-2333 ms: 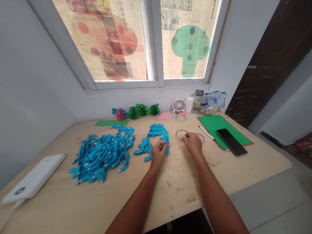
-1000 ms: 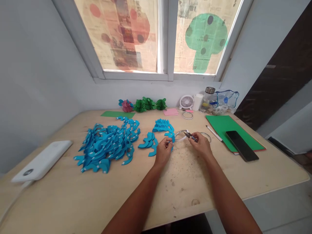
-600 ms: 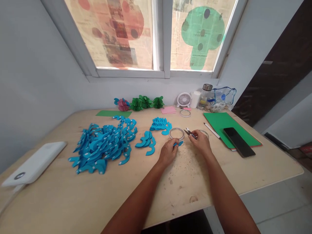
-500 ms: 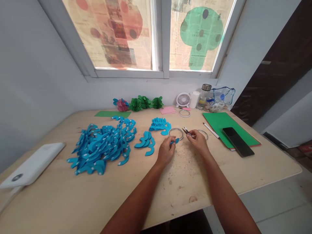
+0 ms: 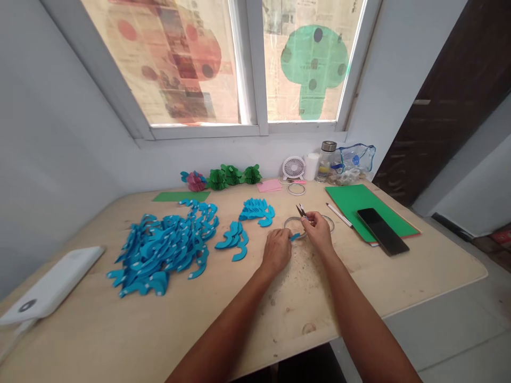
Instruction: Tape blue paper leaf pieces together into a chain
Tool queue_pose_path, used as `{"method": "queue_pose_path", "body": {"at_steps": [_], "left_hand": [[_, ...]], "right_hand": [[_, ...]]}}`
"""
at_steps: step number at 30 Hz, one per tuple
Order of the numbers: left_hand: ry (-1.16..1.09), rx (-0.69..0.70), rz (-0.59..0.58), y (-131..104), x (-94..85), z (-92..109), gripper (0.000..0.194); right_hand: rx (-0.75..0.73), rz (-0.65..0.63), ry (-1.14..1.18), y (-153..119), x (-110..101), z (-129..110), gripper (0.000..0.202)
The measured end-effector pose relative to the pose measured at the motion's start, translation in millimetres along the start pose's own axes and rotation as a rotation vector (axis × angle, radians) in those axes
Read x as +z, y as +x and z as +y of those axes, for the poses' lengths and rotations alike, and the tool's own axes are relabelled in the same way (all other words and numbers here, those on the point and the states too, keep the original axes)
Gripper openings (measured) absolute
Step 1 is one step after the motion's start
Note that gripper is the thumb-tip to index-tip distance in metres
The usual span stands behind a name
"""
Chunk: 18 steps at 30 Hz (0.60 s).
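Jutting from the left hand (image 5: 278, 247), a small blue paper piece (image 5: 295, 236), mostly hidden, is pinched near the middle of the counter (image 5: 139, 335), by a tape roll (image 5: 293, 218). Small scissors (image 5: 300, 211), dark blades pointed toward the back edge, are gripped by the right hand (image 5: 317, 232). White-spotted blue curves (image 5: 163, 252) are heaped toward the left edge; a phone (image 5: 382, 231) is laid partly over green sheets (image 5: 346, 198) near the right edge.
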State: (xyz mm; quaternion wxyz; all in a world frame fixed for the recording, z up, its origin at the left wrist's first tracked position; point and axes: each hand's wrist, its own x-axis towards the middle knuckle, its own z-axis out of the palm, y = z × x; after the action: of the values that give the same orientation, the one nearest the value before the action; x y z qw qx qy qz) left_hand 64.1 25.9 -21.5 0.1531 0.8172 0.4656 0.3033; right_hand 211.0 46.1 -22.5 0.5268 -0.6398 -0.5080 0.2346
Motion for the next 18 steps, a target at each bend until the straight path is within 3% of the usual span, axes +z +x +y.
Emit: {"method": "queue_pose_path", "body": {"at_steps": [4,8,10,12,18], "left_hand": [[-0.268,-0.018,0.046,13.5,10.2,2.5,0.021],[-0.634,-0.299,0.198,10.3,0.1,-5.7,0.004],[-0.872,-0.448,0.220,2.6,-11.5,-12.2,0.012],[-1.057,-0.526,0.159,-6.1,-23.4,-17.7,0.022],[-1.381,-0.600,0.204,-17.6,-41.3,-25.1,0.040]], "right_hand": [[0.005,0.011,0.015,-0.3,0.1,-1.1,0.030],[-0.014,-0.041,-0.015,-3.2,-0.1,-4.8,0.028],[-0.053,-0.100,-0.057,-7.0,1.1,-8.8,0.026],[-0.114,-0.183,-0.112,-12.4,3.3,-14.3,0.023],[-0.261,-0.380,-0.203,-28.2,11.2,-29.6,0.024]]}}
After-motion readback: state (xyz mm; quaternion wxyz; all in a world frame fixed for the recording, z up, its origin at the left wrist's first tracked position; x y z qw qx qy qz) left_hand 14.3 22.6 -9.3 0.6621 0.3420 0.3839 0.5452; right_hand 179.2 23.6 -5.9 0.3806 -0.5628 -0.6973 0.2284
